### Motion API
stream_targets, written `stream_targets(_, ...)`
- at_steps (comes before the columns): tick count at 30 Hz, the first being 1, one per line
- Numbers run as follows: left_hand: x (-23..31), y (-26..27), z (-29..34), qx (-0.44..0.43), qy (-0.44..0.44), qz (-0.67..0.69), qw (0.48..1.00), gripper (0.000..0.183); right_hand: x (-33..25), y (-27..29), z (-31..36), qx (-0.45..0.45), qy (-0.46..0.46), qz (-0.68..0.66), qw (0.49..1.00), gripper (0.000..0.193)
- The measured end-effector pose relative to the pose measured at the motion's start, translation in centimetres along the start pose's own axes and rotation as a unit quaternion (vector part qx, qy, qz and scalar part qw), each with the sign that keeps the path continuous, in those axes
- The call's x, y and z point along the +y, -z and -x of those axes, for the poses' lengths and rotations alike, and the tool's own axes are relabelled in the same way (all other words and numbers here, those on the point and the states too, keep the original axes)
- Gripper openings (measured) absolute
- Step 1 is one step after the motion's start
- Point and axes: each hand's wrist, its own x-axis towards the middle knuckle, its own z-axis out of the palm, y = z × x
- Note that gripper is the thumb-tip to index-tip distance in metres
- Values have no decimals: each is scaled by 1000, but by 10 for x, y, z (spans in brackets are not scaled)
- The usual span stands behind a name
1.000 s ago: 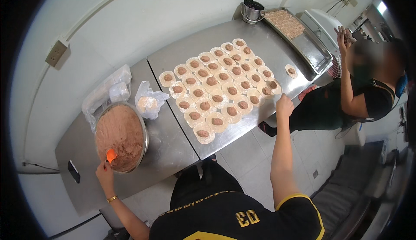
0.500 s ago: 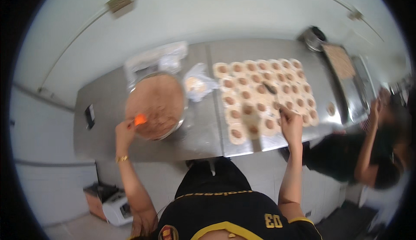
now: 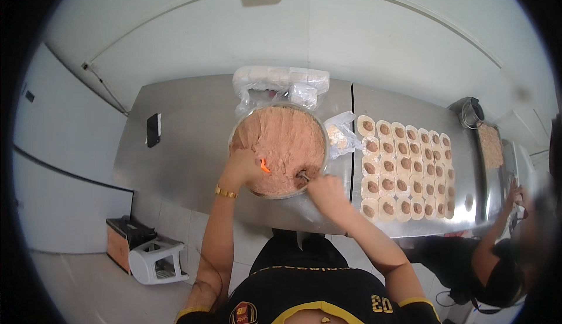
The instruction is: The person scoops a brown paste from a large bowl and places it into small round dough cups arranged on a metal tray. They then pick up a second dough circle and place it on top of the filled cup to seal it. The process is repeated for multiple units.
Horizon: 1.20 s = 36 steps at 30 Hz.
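Okay so, closest in was the right hand (image 3: 329,194), fingers wrapped tight round a slim metal utensil (image 3: 302,176), its tip sunk in the pinkish filling (image 3: 281,139). A second earlier that hand was way out by the front edge of the wrapper grid, and half a second earlier it was over the grid itself, so it had come right across to the bowl. The left hand (image 3: 241,165) hadn't really budged relative to the bowl: closed on an orange scoop (image 3: 264,166), still at the filling's near left part.

The big round bowl (image 3: 326,148) sat on the left steel counter (image 3: 193,160), near its front edge. Just beside it, by that counter's right edge, lay a crinkly plastic bag (image 3: 349,144) with pale wrappers showing. A dark phone (image 3: 153,130) lay toward the left edge, and plastic-wrapped packages (image 3: 281,77) sat behind the bowl by the back edge.

Over on the right counter (image 3: 383,104), the dough wrappers (image 3: 403,173) were in tidy rows, each topped with filling. A metal tray (image 3: 494,186) ran along its right edge, with a pail (image 3: 469,116) near the back right corner.
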Motion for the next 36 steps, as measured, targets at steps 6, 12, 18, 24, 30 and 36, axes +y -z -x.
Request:
stream_targets(6,-18,59,26,-57,74,174,980,39,123,-13,-40,204,-267,-280,899,18)
stream_targets(12,-113,60,47,-14,124,199,972,45,146,-92,-78,112,-197,-158,961,32)
stream_targets(18,-169,20,86,-75,215,121,966,40,125,-118,-79,101,-195,-46,975,25)
stream_targets(24,-164,-23,100,-73,209,137,966,42,134,-126,-74,112,-158,-13,981,40)
stream_targets(30,-79,-15,115,-127,220,113,961,40,143,-129,-76,75,-124,-5,989,58)
stream_targets(36,-32,-41,139,-138,178,143,964,36,156,-132,-77,100,-106,-94,985,44)
